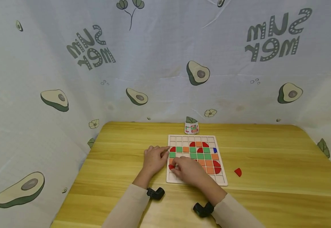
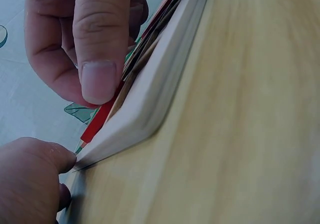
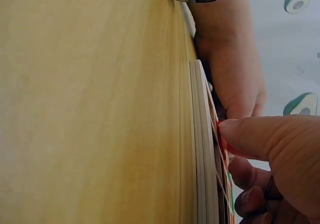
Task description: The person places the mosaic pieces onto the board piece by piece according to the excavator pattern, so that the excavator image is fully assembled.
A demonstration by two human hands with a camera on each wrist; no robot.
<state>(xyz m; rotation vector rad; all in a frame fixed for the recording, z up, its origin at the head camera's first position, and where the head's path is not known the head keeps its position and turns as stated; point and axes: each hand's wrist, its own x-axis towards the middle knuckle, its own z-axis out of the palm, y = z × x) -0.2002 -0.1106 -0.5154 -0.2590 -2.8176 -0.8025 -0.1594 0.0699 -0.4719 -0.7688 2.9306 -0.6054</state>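
Observation:
A square wooden grid board [image 1: 221,179] lies on the table, with red, green and orange tiles in its cells. My right hand [image 1: 191,171] reaches over its lower left part and covers several cells. Thumb and fingertips pinch a red quarter-circle tile [image 1: 171,167] low at the board's left side; in the left wrist view the red tile [image 2: 98,121] shows under the thumb. My left hand [image 1: 155,159] rests at the board's left edge, its fingers extended to the rim. In the left wrist view, a fingertip of the left hand [image 2: 32,171] touches the board's corner.
A loose red quarter-circle tile [image 1: 238,172] lies on the table right of the board. Behind the board stands a small patterned card [image 1: 191,128]. A blue tile [image 1: 215,150] sits near the board's right edge. A printed cloth [image 1: 165,57] hangs at the table's back.

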